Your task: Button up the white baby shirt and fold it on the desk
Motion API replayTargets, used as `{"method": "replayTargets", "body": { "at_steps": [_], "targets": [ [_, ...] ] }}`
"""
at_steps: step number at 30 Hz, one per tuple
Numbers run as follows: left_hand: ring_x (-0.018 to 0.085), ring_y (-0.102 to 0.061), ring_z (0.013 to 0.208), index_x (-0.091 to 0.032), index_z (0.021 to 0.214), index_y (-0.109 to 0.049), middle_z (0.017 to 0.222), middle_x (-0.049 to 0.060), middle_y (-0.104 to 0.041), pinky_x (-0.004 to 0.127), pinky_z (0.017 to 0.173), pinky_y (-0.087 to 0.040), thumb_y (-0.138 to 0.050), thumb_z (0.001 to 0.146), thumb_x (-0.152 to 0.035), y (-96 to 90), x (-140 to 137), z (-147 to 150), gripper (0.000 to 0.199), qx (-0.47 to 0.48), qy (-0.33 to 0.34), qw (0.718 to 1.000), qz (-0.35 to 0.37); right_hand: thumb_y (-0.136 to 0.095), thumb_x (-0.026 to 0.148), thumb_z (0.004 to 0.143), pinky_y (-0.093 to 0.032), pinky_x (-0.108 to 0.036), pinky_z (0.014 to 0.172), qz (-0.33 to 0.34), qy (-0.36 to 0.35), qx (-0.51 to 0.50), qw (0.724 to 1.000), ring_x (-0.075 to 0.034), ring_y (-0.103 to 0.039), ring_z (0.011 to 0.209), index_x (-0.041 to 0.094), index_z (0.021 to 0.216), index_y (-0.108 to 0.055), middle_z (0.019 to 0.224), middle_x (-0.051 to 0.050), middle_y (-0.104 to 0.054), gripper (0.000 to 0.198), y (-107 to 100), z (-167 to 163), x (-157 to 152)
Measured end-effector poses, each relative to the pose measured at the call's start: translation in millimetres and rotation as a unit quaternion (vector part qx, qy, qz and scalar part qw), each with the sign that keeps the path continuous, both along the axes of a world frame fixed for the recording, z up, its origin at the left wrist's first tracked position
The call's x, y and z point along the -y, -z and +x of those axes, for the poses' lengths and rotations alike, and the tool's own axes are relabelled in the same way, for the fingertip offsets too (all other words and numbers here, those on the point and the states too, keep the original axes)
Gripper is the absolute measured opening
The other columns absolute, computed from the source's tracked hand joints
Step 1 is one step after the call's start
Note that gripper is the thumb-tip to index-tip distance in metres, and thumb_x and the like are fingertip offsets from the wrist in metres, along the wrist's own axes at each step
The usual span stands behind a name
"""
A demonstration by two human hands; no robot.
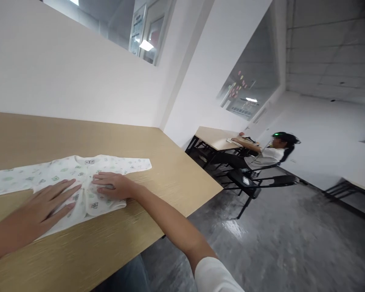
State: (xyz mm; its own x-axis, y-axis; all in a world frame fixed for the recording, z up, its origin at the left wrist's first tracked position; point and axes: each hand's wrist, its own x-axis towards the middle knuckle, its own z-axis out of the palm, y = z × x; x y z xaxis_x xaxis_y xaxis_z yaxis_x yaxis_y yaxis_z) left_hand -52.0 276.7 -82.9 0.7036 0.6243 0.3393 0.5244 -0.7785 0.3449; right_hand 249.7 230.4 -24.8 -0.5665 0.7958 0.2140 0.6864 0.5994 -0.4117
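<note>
Both hands lie flat with fingers spread on a small white printed baby shirt [79,178] laid out on the wooden bench [158,162], the left hand [47,202] on its lower half, the right hand [115,186] pressing near the middle.

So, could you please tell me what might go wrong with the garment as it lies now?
The small white printed baby garment lies close to the wooden table's near edge, so it may slide off. Both flat palms, left hand and right hand, could press creases in. Its left sleeve runs out of view.
</note>
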Motion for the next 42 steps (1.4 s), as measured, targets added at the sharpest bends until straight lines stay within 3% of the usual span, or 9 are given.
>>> {"method": "replayTargets", "body": {
  "at_steps": [4, 8, 13, 20, 26, 31, 34, 37, 42],
  "targets": [
    [0.032, -0.035, 0.153, -0.045, 0.159, -0.036, 0.169, -0.007, -0.032, 0.057, 0.124, -0.034, -0.039, 0.105, -0.058, -24.2, 17.5, 3.2, 0.056, -0.063, -0.031, 0.997, -0.006, -0.059, 0.035, 0.104, -0.025, -0.035, 0.13, -0.012, -0.017, 0.026, 0.999, -0.019, -0.03, 0.156, 0.012, 0.149, -0.056, 0.163, -0.012, -0.04, 0.05, -1.7, -1.6, 5.1],
    [0.032, -0.031, 0.155, -0.029, 0.159, -0.042, 0.169, 0.006, -0.031, 0.052, 0.125, -0.031, -0.032, 0.106, -0.061, -45.3, 32.2, 6.0, 0.062, -0.105, -0.029, 0.994, -0.013, -0.047, 0.044, 0.107, -0.026, -0.046, 0.129, -0.028, 0.004, 0.031, 0.999, -0.024, -0.02, 0.16, 0.022, 0.156, -0.049, 0.169, -0.007, -0.026, 0.053, 0.4, -2.9, 11.2],
    [0.031, -0.029, 0.156, -0.029, 0.159, -0.04, 0.169, 0.008, -0.032, 0.051, 0.126, -0.029, -0.028, 0.108, -0.058, -53.7, 36.6, 6.0, 0.06, -0.121, -0.02, 0.992, -0.012, -0.045, 0.049, 0.107, -0.029, -0.051, 0.128, -0.029, 0.006, -0.002, 1.0, -0.027, -0.023, 0.159, 0.025, 0.157, -0.048, 0.169, -0.006, -0.028, 0.056, 8.5, -3.3, 8.9],
    [0.031, -0.029, 0.156, -0.031, 0.159, -0.04, 0.168, 0.008, -0.033, 0.052, 0.125, -0.03, -0.029, 0.108, -0.057, -51.3, 37.3, 4.2, 0.058, -0.114, -0.02, 0.993, -0.009, -0.046, 0.049, 0.106, -0.029, -0.052, 0.128, -0.03, 0.014, 0.015, 0.999, -0.028, -0.022, 0.159, 0.023, 0.161, -0.041, 0.169, -0.007, -0.025, 0.061, 5.1, -7.3, 13.2],
    [0.028, -0.048, 0.14, -0.032, 0.145, -0.057, 0.15, 0.009, -0.054, 0.048, 0.117, -0.039, -0.036, 0.108, -0.052, -61.2, 37.6, 4.8, 0.047, -0.066, -0.011, 0.998, 0.002, -0.045, 0.052, 0.107, -0.032, -0.05, 0.128, -0.024, -0.002, 0.016, 1.0, -0.027, -0.026, 0.158, 0.025, 0.163, -0.038, 0.169, -0.006, -0.029, 0.062, 4.2, -3.4, 13.9],
    [0.026, -0.054, 0.129, -0.028, 0.138, -0.063, 0.135, 0.009, -0.062, 0.047, 0.112, -0.043, -0.038, 0.108, -0.05, -61.2, 25.4, -4.3, 0.045, -0.014, -0.04, 0.999, -0.001, -0.041, 0.058, 0.107, -0.026, -0.052, 0.129, -0.045, 0.064, -0.02, 0.997, -0.026, -0.026, 0.158, 0.026, 0.164, -0.036, 0.17, -0.006, -0.025, 0.066, 8.0, 12.3, 2.6],
    [0.025, -0.056, 0.124, -0.024, 0.129, -0.068, 0.131, 0.009, -0.064, 0.045, 0.109, -0.043, -0.039, 0.108, -0.046, -56.0, 18.4, -8.5, 0.042, 0.011, -0.055, 0.998, 0.002, -0.042, 0.06, 0.105, -0.026, -0.054, 0.129, -0.051, 0.082, -0.027, 0.995, -0.028, -0.03, 0.157, 0.021, 0.16, -0.043, 0.168, -0.01, -0.032, 0.067, 13.8, 19.3, -4.6],
    [0.023, -0.059, 0.116, -0.024, 0.117, -0.072, 0.121, 0.007, -0.069, 0.043, 0.104, -0.044, -0.04, 0.108, -0.043, -56.4, 18.7, -6.9, 0.038, 0.029, -0.047, 0.998, 0.014, -0.046, 0.057, 0.105, -0.031, -0.054, 0.127, -0.016, 0.074, -0.051, 0.996, -0.028, -0.037, 0.153, 0.021, 0.151, -0.056, 0.161, -0.01, -0.045, 0.06, 15.9, 18.9, -6.8],
    [0.02, -0.06, 0.099, -0.022, 0.098, -0.071, 0.096, 0.003, -0.071, 0.04, 0.094, -0.042, -0.034, 0.11, -0.04, -65.0, 27.6, -1.0, 0.043, 0.049, -0.031, 0.998, 0.012, -0.049, 0.049, 0.106, -0.049, -0.05, 0.111, 0.07, 0.018, -0.12, 0.99, -0.027, -0.061, 0.127, 0.027, 0.122, -0.075, 0.124, -0.008, -0.073, 0.038, 5.1, 5.3, 0.0]
  ]
}}
